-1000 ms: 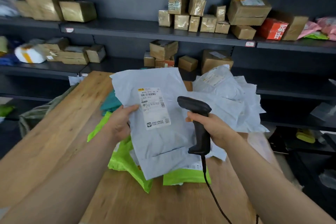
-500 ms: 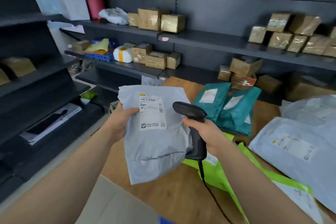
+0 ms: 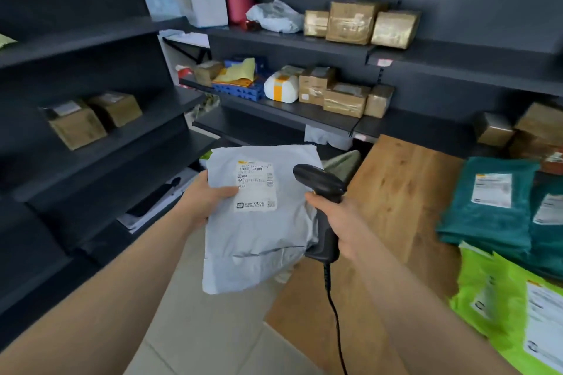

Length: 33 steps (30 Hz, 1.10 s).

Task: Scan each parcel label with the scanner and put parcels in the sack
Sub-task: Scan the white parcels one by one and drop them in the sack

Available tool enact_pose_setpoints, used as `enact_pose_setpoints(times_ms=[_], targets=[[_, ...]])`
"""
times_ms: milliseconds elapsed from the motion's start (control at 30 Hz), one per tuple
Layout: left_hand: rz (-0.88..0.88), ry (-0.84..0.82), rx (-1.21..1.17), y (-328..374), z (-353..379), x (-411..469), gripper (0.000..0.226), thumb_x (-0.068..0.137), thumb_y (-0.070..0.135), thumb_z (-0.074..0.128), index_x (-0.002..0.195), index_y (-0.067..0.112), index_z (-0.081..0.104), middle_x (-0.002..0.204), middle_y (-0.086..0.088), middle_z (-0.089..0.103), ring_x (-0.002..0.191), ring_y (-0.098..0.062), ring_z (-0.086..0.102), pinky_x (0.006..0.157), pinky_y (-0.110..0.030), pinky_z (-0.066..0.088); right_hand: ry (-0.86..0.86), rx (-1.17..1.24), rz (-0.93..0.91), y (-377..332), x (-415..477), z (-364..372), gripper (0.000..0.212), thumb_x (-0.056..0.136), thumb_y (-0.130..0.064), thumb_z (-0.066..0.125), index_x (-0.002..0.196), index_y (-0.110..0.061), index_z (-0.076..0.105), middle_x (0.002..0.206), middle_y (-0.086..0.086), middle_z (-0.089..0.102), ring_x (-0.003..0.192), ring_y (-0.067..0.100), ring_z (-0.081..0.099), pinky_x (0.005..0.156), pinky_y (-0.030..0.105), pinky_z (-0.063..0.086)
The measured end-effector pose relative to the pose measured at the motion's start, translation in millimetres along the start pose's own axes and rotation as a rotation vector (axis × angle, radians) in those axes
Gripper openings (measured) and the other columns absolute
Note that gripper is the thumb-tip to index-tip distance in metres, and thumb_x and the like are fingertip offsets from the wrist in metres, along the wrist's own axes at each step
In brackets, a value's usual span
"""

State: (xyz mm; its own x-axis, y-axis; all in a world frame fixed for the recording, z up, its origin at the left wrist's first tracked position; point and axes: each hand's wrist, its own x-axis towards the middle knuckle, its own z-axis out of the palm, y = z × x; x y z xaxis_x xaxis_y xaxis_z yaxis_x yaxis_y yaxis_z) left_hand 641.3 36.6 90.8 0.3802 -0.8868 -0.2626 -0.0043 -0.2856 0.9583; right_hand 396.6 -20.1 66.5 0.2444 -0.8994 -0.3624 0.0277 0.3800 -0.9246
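While outstretched side by side, left hand (image 3: 203, 201) pinching grey parcel (image 3: 259, 243), right hand (image 3: 342, 221) wrapped round scanner (image 3: 323, 185).

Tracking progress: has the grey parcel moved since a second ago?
Yes. The grey parcel, held by the left hand, has gone left: then over the wooden table, now mostly past its left edge, above the floor.

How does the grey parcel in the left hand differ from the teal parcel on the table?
The grey parcel is held up by the left hand; the teal parcel lies flat on the wooden table. The grey parcel is pale; the teal parcel is dark. Both are soft bags bearing white labels.
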Motion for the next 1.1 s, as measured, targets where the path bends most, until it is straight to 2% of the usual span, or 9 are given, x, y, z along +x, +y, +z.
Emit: enact_pose_setpoints(times_ms=[133,300,433,567,700,867,1000,1100], targets=[[-0.030,0.041,0.021,-6,-22,69,0.065,0.065,0.022,0.083,0.124,0.014,0.056,0.115,-0.004,0.070,0.097,-0.027,0.070,0.080,-0.049,0.058,0.027,0.054,0.021,-1,60,31,0.022,0.078,-0.025,0.080,0.094,-0.014,0.071,0.102,0.014,0.071,0.099,0.029,0.066,0.089,0.038,0.050],[-0.048,0.027,0.044,-6,-32,153,0.044,0.079,0.010,0.076,0.119,0.014,0.059,0.111,-0.004,0.070,0.095,-0.026,0.070,0.079,-0.046,0.058,0.045,0.123,0.085,-3,132,58,0.024,0.082,-0.023,0.077,0.100,-0.010,0.069,0.086,0.005,0.068,0.083,0.022,0.063,0.071,0.030,0.047],[-0.112,-0.018,0.061,-11,-41,215,0.050,0.076,0.014,0.079,0.120,0.021,0.056,0.114,-0.001,0.068,0.099,-0.026,0.068,0.085,-0.050,0.056,0.113,0.156,0.139,1,177,73,0.029,0.081,-0.024,0.078,0.104,-0.009,0.069,0.094,0.007,0.071,0.095,0.027,0.066,0.084,0.034,0.050],[-0.154,-0.113,0.086,-20,-45,274,0.071,0.059,0.028,0.086,0.123,0.028,0.056,0.116,0.003,0.069,0.101,-0.025,0.069,0.085,-0.052,0.056,0.171,0.161,0.174,6,213,81,0.030,0.081,-0.025,0.078,0.106,-0.010,0.069,0.100,0.009,0.073,0.094,0.027,0.069,0.084,0.036,0.054],[-0.153,-0.246,0.126,-23,-33,330,0.055,0.074,0.013,0.081,0.123,0.020,0.057,0.115,-0.001,0.069,0.100,-0.023,0.069,0.087,-0.046,0.056,0.309,0.168,0.190,8,240,87,0.033,0.079,-0.027,0.080,0.105,-0.011,0.069,0.100,0.009,0.074,0.094,0.028,0.069,0.089,0.042,0.055],[-0.138,-0.410,0.275,-34,-20,398,0.046,0.076,0.013,0.078,0.118,0.020,0.061,0.114,-0.001,0.068,0.100,-0.022,0.067,0.089,-0.045,0.055,0.467,0.218,0.204,12,260,100,0.026,0.082,-0.021,0.077,0.102,-0.007,0.069,0.093,0.010,0.074,0.083,0.027,0.071,0.070,0.034,0.056],[-0.105,-0.514,0.366,-48,-4,430,0.041,0.081,0.007,0.073,0.118,0.018,0.059,0.109,0.001,0.065,0.090,-0.015,0.064,0.073,-0.029,0.053,0.587,0.256,0.221,25,271,117,0.015,0.083,-0.016,0.076,0.093,-0.008,0.069,0.079,0.006,0.072,0.061,0.015,0.069,0.049,0.022,0.052],[-0.116,-0.590,0.402,-59,11,451,0.045,0.083,0.006,0.072,0.124,0.015,0.057,0.106,0.000,0.063,0.082,-0.009,0.061,0.064,-0.022,0.048,0.660,0.275,0.256,34,280,122,0.015,0.083,-0.015,0.075,0.095,-0.008,0.069,0.078,0.005,0.072,0.057,0.013,0.068,0.044,0.019,0.050]])
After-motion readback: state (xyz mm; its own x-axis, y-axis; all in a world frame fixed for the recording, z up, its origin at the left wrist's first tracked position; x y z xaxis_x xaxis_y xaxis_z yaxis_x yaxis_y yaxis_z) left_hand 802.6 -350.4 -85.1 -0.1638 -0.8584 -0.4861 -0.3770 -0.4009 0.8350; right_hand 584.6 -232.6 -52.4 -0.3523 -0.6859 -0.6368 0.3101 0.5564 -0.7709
